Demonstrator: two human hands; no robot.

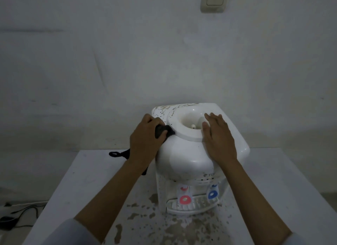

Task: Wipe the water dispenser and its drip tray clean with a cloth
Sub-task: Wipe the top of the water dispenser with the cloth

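Observation:
A white tabletop water dispenser (184,153) stands on a white table, its round bottle well open at the top. Dark specks and brown stains cover its back left top corner. My left hand (145,137) is closed on a dark cloth (163,131) and presses it on the dispenser's top left, beside the well's rim. My right hand (218,135) lies flat with fingers spread on the top right, partly over the rim. Low on the front are a red tap and a blue tap above the drip tray (191,206).
The white table (87,186) carries brown stain patches in front of the dispenser. A black strap or cord (116,154) lies on it behind my left wrist. Dark cables (20,217) trail on the floor at lower left. A grey wall with a switch plate (214,0) stands close behind.

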